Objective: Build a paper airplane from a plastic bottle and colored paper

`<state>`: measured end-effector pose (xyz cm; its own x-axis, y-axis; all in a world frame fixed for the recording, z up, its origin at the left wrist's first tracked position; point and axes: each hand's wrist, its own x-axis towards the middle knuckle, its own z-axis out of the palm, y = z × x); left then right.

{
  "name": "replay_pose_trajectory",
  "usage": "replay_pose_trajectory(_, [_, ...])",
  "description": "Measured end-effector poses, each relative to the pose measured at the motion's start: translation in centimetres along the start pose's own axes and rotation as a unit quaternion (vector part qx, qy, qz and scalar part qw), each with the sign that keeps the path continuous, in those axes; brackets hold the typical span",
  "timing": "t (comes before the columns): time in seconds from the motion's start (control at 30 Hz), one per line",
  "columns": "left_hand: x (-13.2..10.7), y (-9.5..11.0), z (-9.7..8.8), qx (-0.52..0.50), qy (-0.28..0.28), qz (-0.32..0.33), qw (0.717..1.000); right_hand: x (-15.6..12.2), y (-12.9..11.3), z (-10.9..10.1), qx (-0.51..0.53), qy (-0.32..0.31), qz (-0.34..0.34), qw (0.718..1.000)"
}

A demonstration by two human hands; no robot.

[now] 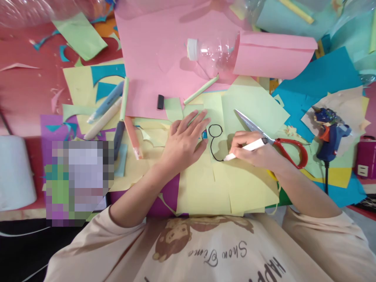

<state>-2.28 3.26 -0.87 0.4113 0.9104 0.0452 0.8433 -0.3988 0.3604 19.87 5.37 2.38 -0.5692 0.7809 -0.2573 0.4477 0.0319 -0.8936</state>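
Around the white marker [253, 146], right fingers [240, 138] snug

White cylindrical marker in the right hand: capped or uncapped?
Uncapped: the white marker touches its bare tip to the curved black line on pale green paper.

One head-worn view, facing forward and steeply down at a table [29, 92].

It looks from above the wearer's own shirt [202, 246], which fills the 6 o'clock edge, out toward the pink sheet [152, 47] at 12 o'clock. The left hand [188, 139] lies close below, near the centre, the right hand [249, 150] just toward 3 o'clock; the blue glue gun [327, 148] stands farther out at 3.
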Motion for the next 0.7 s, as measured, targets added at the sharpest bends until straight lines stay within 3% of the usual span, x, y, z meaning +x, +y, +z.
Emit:
replay_pose_trajectory(0.1, [-0.04,0.03,0.00,-0.002,0.007,-0.005,1.000,0.02,0.00,-0.02,0.084,0.068,0.007,0.994])
replay_pose_trajectory(0.23, [-0.14,-0.02,-0.03,-0.011,0.018,-0.010,1.000,0.12,0.27,0.20,0.184,0.165,-0.039,0.968])
replay_pose_trajectory(0.47, [-0.41,-0.09,0.11,-0.021,0.016,-0.004,1.000,-0.02,-0.32,0.69,0.123,0.121,0.000,0.985])
replay_pose_trajectory(0.7, [-0.43,-0.01,0.21,-0.018,0.013,-0.013,1.000,-0.12,0.01,0.91,0.069,0.095,-0.005,0.993])
